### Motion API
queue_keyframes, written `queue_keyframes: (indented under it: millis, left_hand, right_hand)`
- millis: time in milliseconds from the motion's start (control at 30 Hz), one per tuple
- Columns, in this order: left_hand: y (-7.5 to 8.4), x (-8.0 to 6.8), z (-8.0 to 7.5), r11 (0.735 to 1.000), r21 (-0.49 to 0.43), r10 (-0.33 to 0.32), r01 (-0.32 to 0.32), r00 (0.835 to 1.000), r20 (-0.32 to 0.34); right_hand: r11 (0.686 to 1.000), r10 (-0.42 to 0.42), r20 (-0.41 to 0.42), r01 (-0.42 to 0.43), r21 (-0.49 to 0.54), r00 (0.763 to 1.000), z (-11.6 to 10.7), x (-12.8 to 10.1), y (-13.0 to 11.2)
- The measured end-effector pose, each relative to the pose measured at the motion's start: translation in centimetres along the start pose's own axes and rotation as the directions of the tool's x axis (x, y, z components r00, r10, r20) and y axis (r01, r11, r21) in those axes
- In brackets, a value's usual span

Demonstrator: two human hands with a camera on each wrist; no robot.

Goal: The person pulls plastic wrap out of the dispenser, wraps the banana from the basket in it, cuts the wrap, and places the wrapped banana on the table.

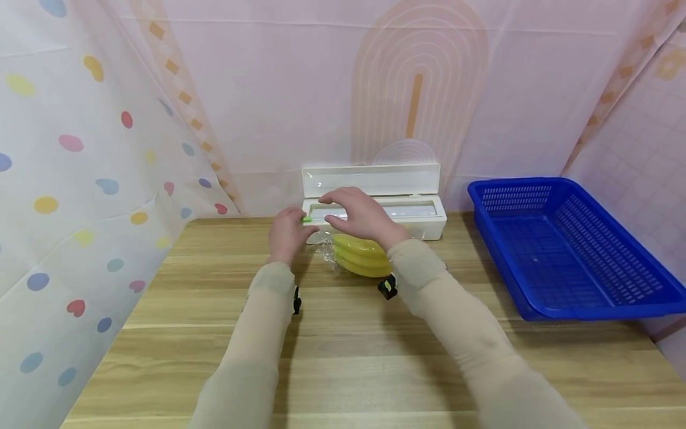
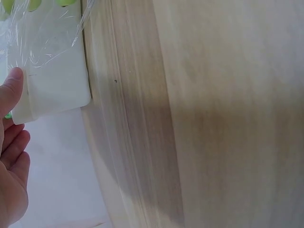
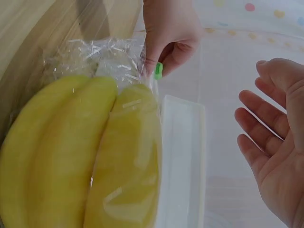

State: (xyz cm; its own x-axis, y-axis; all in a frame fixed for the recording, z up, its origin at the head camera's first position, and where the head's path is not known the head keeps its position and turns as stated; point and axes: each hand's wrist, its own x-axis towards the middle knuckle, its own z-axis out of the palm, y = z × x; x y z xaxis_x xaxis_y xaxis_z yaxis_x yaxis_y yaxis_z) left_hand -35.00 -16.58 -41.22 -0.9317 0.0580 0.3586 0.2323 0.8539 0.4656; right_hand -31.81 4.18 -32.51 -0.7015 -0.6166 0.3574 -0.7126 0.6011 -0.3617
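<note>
A long white cling film box (image 1: 375, 229) stands at the back of the table with its lid (image 1: 370, 179) raised and a film roll inside. At its left end, my left hand (image 1: 286, 235) pinches a small green slide cutter (image 3: 158, 71), the thumb against the box's front. My right hand (image 1: 361, 215) hovers over the box, fingers apart, holding nothing. In front of the box lies a bunch of yellow bananas (image 1: 360, 256), under clear cling film (image 3: 118, 59) that crumples at the stem end. Part of the bunch is hidden by my right forearm in the head view.
A blue plastic basket (image 1: 527, 274) with perforated sides stands at the right of the wooden table (image 1: 343, 369). Patterned cloth curtains (image 1: 268, 107) hang close behind the box and along both sides.
</note>
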Motion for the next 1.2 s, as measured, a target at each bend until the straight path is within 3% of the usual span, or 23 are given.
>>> queue_keyframes:
  millis: [600, 1200]
  left_hand:
    - [-0.4, 0.0, 0.1, 0.998, -0.064, -0.021, 0.019, 0.999, -0.026]
    - [-0.9, 0.0, 0.3, 0.986, -0.155, -0.068, 0.057, 0.996, -0.064]
  right_hand:
    - [0.99, 0.09, 0.017, -0.087, -0.114, 0.996, 2.6, 2.8, -0.7]
    - [0.972, 0.128, 0.123, -0.1, -0.213, 0.984, 5.9, 4.0, -1.0]
